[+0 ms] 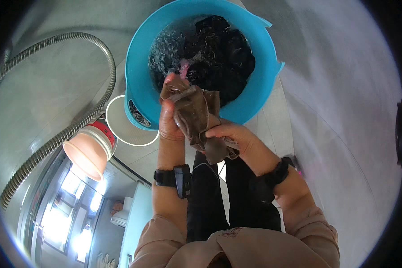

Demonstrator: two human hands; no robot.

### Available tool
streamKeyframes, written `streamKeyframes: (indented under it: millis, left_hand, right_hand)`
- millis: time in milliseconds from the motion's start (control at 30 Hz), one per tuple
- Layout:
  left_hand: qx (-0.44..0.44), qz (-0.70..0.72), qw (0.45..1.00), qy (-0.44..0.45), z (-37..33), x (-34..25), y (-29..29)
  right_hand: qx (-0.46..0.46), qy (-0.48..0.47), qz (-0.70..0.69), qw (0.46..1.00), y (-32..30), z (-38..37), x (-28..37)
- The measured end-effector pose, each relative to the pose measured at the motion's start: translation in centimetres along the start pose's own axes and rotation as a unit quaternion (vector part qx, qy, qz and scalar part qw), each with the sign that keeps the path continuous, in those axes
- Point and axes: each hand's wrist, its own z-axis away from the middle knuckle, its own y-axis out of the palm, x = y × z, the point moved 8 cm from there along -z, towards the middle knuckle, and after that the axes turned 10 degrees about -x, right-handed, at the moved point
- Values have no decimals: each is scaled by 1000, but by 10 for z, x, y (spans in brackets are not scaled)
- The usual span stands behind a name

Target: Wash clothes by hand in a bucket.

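I have the left hand [170,123] curled around the upper end of a wet-looking brown cloth [193,111], while the right hand [237,137] grips its lower part, thumb against the fabric; how far those right fingers wrap behind it I cannot tell. From my remote seat I see the bunched cloth across the near rim of a blue plastic tub [267,56], where black laundry [223,58] lies in water, and its lower end reaches toward the dark trousers [207,196]. At left, I make out a ribbed metal shower hose [63,137] curving near a peach-coloured bowl [85,154].
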Motion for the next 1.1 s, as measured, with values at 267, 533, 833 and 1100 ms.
streamKeyframes:
  millis: [267,533,833,1100]
  left_hand:
    - [-106,-390,915,-20,-16,-6,-26]
    - [-111,-750,622,198,-17,-12,-44]
    - [-80,-576,784,215,66,-69,-33]
    - [8,-736,623,265,115,-167,-48]
  right_hand:
    - [-235,-182,702,647,2,-24,39]
    - [-299,-237,815,435,-7,-56,31]
    - [-212,-393,763,467,6,-18,-2]
    - [-253,-373,751,482,-23,2,18]
